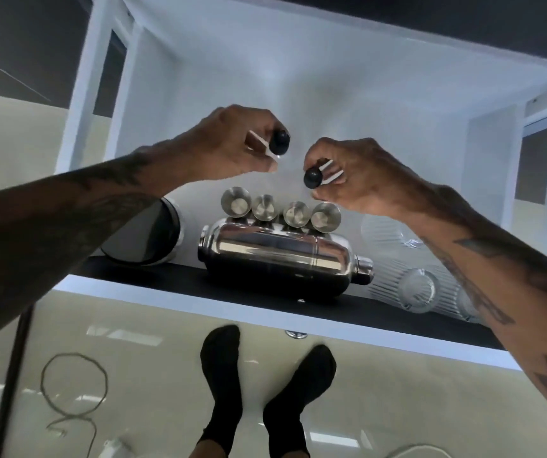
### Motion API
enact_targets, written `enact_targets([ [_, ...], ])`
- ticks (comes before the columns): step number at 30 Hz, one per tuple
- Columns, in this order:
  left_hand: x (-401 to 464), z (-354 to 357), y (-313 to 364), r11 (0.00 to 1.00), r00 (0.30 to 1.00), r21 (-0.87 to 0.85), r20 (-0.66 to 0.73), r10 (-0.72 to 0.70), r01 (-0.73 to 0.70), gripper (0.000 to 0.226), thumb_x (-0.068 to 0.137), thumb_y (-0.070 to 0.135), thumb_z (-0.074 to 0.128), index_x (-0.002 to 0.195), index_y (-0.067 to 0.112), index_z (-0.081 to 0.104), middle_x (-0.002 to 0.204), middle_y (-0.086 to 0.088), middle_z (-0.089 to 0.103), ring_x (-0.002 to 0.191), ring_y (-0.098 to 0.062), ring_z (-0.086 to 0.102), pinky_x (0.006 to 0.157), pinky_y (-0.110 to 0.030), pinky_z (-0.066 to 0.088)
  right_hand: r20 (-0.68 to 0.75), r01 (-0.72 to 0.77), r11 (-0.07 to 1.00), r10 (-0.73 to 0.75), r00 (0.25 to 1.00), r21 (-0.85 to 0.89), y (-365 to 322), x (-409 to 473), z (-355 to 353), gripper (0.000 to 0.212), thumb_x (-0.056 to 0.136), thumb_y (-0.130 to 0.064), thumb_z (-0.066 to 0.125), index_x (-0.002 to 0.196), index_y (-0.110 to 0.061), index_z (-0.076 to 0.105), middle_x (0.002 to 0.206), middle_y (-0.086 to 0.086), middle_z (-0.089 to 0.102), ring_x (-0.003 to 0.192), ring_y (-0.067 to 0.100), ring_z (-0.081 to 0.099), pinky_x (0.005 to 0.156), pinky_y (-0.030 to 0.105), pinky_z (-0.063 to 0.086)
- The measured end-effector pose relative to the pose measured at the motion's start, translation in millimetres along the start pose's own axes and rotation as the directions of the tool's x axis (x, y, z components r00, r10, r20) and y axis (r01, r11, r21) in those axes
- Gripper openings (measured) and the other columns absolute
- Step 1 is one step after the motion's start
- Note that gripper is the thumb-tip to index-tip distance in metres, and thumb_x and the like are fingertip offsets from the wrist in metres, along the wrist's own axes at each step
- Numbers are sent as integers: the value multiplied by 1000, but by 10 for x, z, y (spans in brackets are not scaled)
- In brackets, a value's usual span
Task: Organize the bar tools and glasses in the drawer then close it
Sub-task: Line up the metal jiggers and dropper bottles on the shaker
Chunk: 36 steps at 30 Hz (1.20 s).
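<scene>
The white drawer (166, 294) stands pulled out below me. Along its near side lie a steel cocktail shaker (282, 256) on its side, several small steel cups (280, 209) in a row behind it, a large steel tin (143, 233) at the left and ribbed clear glasses (410, 282) at the right. Above the drawer's middle, my left hand (232, 143) pinches a black-capped pourer (279, 141). My right hand (361, 180) grips a second black-capped pourer (313, 177). The two hands are close but apart.
The far half of the drawer floor (298, 104) is bare white. A black cabinet top (463, 14) runs above it. My feet in black socks (258, 385) stand on a glossy cream floor with a looped cable (74, 385) at the left.
</scene>
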<state>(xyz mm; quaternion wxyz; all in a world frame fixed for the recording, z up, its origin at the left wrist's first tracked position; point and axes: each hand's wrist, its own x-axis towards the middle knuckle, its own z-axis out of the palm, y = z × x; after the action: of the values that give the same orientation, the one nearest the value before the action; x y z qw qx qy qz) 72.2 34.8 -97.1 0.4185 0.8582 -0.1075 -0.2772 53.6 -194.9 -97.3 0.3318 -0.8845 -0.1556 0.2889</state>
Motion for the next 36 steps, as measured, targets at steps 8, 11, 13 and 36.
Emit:
enact_targets([
  [8, -11, 29, 48, 987, 963, 145, 250, -103, 68, 47, 85, 6, 71, 123, 32, 66, 117, 7, 72, 104, -9, 68, 97, -41, 54, 152, -99, 984, 121, 981, -147, -78, 57, -92, 44, 80, -4, 63, 106, -39, 65, 76, -33, 56, 79, 3, 68, 65, 28, 58],
  [11, -4, 34, 68, 978, 953, 195, 275, -124, 71, 50, 89, 1, 60, 129, 30, 63, 128, 1, 67, 111, -14, 65, 98, -40, 53, 182, -96, 980, 128, 975, -176, -104, 60, -95, 45, 82, -3, 59, 106, -41, 67, 78, -35, 56, 84, 8, 69, 73, 31, 59],
  [13, -18, 63, 86, 972, 951, 225, 282, -128, 64, 49, 89, 1, 57, 129, 29, 63, 131, -2, 66, 112, -16, 64, 98, -40, 52, 181, -99, 979, 132, 975, -179, -99, 55, -83, 45, 82, -3, 58, 105, -42, 67, 83, -33, 60, 85, 2, 67, 69, 24, 56],
  [36, -862, -153, 398, 892, 994, 450, -105, 5, 43, 37, 98, 22, 49, 131, 9, 59, 129, -13, 62, 116, -26, 60, 98, -39, 49, -200, -340, 916, 301, 933, -210, -346, -724, -511, 33, 92, -20, 54, 121, -7, 64, 120, 18, 67, 105, 32, 64, 89, 33, 52],
])
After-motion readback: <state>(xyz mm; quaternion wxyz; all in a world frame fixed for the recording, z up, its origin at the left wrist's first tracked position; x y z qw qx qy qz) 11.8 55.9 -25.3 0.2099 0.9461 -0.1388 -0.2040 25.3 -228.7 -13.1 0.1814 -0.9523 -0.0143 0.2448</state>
